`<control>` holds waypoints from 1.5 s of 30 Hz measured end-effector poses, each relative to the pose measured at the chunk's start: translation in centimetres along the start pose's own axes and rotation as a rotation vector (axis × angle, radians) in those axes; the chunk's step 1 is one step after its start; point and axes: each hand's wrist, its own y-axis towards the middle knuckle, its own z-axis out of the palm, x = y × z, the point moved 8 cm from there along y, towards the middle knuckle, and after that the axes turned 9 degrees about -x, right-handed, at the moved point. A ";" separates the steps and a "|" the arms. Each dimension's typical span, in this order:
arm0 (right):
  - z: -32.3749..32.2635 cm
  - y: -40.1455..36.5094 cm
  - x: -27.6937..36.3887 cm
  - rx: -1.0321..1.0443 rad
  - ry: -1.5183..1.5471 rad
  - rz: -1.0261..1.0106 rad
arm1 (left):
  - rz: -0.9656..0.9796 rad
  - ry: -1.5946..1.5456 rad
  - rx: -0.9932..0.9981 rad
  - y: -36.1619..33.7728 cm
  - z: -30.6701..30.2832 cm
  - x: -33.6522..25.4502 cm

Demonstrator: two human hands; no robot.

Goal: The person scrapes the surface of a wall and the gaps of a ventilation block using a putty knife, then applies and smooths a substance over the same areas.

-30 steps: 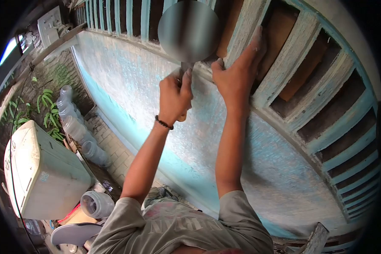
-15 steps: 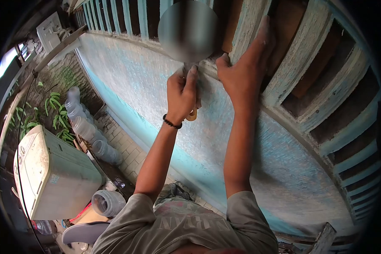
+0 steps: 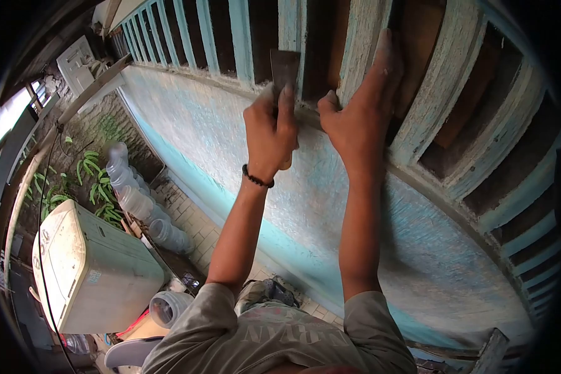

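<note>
My left hand (image 3: 272, 134) is closed on a scraper (image 3: 285, 67), whose flat dark blade points up between thumb and finger; a bit of yellowish handle shows below the palm. The blade lies against a light-blue wooden slat (image 3: 291, 28) just above the sill. My right hand (image 3: 360, 118) rests at the base of a worn slat (image 3: 359, 47), thumb and a finger apart, with the finger reaching up along the slat's right side. Its other fingers are hidden. Paint on this slat looks chipped and pale.
Below the slats runs a wall (image 3: 318, 206) with patchy blue paint. At the left stand a whitish box-shaped unit (image 3: 106, 268), a row of clear plastic jars (image 3: 134, 199) and green plants (image 3: 93, 174). A wooden pole (image 3: 81, 93) crosses the upper left.
The blurred patch over the blade is gone, so the scraper shows clearly. The view has shifted slightly, with the left-side objects lower and further right. Both hands keep about the same places.
</note>
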 end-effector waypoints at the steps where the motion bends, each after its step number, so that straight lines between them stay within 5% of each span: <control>1: 0.1 -0.1 -0.3 0.004 0.011 0.025 | -0.001 -0.007 0.007 0.4 0.2 -0.5; 9: 0.2 -0.1 -0.5 0.020 0.011 0.070 | -0.158 -0.068 0.055 -2.6 -0.7 2.4; 15: 0.2 0.0 -0.4 0.000 0.007 0.036 | 0.072 0.051 -0.096 -0.2 0.2 -0.9; 33: 0.1 -0.1 -0.5 0.009 0.021 0.051 | -0.260 -0.176 0.072 0.5 0.4 -0.5; 37: 0.1 0.0 -0.3 0.016 0.046 0.019 | -0.106 -0.174 0.078 3.2 1.4 -3.5; 45: 0.0 0.1 -0.2 0.032 0.048 0.043 | -0.251 -0.220 0.068 0.8 0.9 -0.3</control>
